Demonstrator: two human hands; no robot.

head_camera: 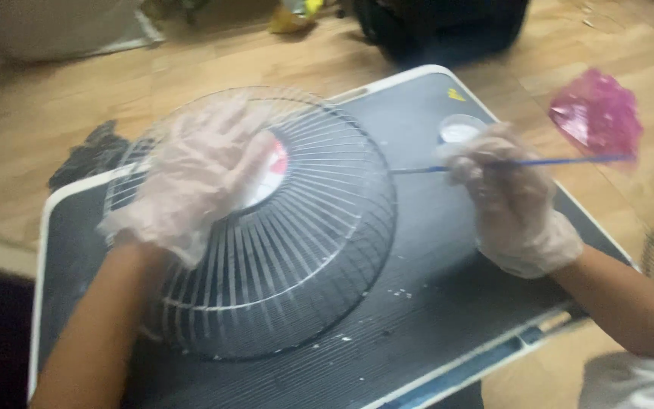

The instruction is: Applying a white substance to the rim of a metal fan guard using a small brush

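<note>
A person in thin clear plastic gloves works on a round, domed wire fan guard (281,250), painted white, that lies dome-up on a dark ribbed desk (448,303) with a pale rim. The left hand (191,182) is spread flat over the top of the guard, beside its red-and-white centre disc (272,170), pressing it steady with the fingers released rather than curled around any wire. The right hand (512,201) has its grip pinched on a slim blue-handled brush (539,161), whose tip points toward the guard's right flank. Just behind that hand stands a small round white pot (459,130), near the desk's far edge.

White flecks (399,291) dot the desk in front of the guard, and much of the wire looks pale, which suggests the coating is well along; motion blur makes it hard to tell which ribs remain bare, and the lower ring nearest the camera appears darker, so some work seems left.

A crumpled pink plastic bag (596,113) lies on the wooden floor (54,106) to the right, well apart from the desk.
</note>
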